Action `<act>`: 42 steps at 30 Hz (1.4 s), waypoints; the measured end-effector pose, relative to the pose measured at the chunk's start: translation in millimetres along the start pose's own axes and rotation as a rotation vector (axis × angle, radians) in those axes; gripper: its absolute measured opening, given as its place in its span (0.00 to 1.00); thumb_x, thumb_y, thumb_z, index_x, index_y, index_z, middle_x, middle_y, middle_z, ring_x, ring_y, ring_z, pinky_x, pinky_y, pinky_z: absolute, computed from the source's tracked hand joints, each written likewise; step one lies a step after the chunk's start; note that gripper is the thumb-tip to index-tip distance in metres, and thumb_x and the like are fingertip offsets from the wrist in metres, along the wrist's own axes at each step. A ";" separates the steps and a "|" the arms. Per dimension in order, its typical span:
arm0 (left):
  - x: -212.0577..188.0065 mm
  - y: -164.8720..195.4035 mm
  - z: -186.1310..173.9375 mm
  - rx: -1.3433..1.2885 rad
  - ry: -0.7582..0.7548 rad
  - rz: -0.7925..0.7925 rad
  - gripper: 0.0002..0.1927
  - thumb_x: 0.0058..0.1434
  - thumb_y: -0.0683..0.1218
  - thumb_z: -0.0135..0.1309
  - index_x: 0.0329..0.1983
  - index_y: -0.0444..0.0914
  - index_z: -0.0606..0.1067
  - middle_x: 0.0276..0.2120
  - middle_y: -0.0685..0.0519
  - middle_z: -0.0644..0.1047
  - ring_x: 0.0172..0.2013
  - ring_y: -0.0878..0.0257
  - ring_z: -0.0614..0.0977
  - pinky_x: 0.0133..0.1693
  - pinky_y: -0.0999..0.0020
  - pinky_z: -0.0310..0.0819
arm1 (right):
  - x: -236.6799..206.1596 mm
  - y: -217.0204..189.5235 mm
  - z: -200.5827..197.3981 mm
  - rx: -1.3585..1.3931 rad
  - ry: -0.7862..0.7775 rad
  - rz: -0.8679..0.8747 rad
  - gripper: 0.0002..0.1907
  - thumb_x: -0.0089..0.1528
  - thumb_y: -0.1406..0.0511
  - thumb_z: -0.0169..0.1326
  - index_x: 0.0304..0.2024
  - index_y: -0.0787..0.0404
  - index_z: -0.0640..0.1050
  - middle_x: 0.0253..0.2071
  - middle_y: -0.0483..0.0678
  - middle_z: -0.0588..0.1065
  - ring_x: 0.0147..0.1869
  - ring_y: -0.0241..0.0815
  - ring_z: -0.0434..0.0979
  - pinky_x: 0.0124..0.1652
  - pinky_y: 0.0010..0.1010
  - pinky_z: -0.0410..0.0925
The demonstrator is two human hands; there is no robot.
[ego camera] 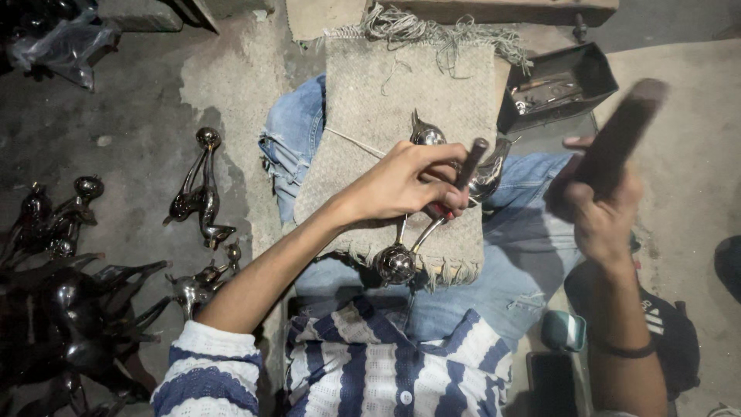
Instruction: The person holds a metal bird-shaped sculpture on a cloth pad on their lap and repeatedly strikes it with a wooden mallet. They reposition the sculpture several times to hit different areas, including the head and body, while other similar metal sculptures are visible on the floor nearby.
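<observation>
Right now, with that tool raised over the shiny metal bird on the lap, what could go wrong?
1. The left hand pinches a thin punch against the metal bird figure; a stray blow from the blurred dark striking tool in the right hand might hit the fingers.
2. The figure rests only on a woven mat over the knee, so it could slip.
3. A slip might dent its polished surface.
</observation>
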State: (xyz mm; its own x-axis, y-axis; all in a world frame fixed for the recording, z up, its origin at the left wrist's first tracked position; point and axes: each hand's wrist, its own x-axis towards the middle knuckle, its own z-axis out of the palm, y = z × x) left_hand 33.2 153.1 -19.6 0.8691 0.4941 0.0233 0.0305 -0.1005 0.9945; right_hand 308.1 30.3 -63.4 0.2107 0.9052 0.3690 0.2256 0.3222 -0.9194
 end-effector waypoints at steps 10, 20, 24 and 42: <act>6.4 -0.1 0.3 0.209 -0.043 0.128 0.14 0.66 0.36 0.55 0.55 0.34 0.74 0.35 0.47 0.86 0.36 0.63 0.89 0.38 0.70 0.85 | 14.1 6.9 -40.3 0.046 0.112 -0.060 0.04 0.79 0.71 0.53 0.47 0.62 0.73 0.37 0.48 0.74 0.37 0.37 0.74 0.39 0.27 0.67; 8.4 -2.5 -0.1 0.292 -0.099 0.087 0.17 0.64 0.40 0.56 0.57 0.37 0.75 0.36 0.48 0.86 0.32 0.64 0.89 0.34 0.69 0.86 | 13.9 -40.3 4.2 -0.900 -0.214 -0.251 0.38 0.49 0.78 0.59 0.64 0.62 0.73 0.51 0.57 0.78 0.49 0.54 0.78 0.50 0.43 0.72; 8.7 -0.8 -0.4 0.333 -0.110 0.167 0.19 0.63 0.39 0.54 0.59 0.37 0.75 0.36 0.51 0.87 0.36 0.66 0.90 0.41 0.69 0.84 | 9.4 -40.6 4.1 -0.326 0.012 -0.025 0.31 0.56 0.74 0.56 0.63 0.57 0.72 0.49 0.48 0.77 0.51 0.45 0.79 0.54 0.41 0.72; -7.5 13.9 6.3 0.291 0.006 0.058 0.15 0.62 0.40 0.57 0.53 0.33 0.77 0.27 0.50 0.84 0.27 0.66 0.85 0.32 0.69 0.80 | 15.1 -39.9 0.2 -0.298 0.138 0.002 0.29 0.59 0.72 0.61 0.63 0.63 0.72 0.45 0.59 0.76 0.40 0.51 0.76 0.44 0.39 0.70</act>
State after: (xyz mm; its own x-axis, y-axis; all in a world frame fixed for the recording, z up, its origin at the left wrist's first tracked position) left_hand 30.3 142.5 -6.6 0.8705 0.4855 0.0808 0.1218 -0.3714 0.9204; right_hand 302.1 31.2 -21.1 0.3341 0.8531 0.4006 0.4890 0.2064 -0.8475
